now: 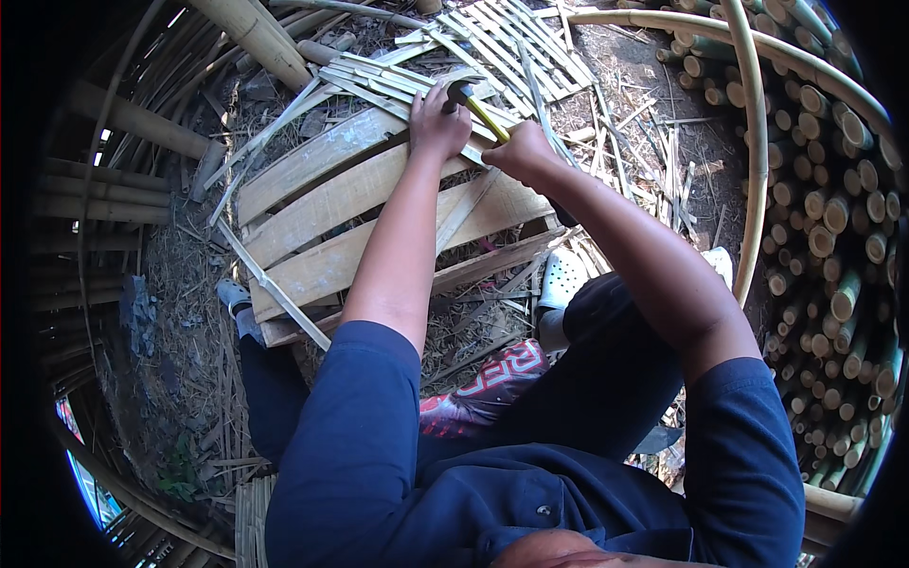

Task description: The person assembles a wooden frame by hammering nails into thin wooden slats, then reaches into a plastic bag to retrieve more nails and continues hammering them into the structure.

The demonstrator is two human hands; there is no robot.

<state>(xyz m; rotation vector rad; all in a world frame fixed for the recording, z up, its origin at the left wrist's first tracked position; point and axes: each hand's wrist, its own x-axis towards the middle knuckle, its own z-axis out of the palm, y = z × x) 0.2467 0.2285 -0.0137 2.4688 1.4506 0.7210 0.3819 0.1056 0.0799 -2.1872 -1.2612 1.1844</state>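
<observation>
My right hand (523, 153) is wrapped around the yellow and dark handle of a claw hammer (486, 120). Its dark head (461, 92) is just over the fingers of my left hand (437, 123). That left hand is closed at the far edge of a wooden slatted platform (327, 206), against split bamboo strips (383, 78). The hammer head partly covers its fingers, so what they pinch is hidden. Beyond both hands, a lattice of pale bamboo strips (507, 47) lies on the ground.
Cut bamboo poles (822, 213) are stacked high on the right, behind a curved pole (755, 180). Thick bamboo posts (251, 38) stand at the far left. A loose strip (275, 289) crosses the platform's left side. My legs straddle its near side, with a red printed cloth (488, 383) between.
</observation>
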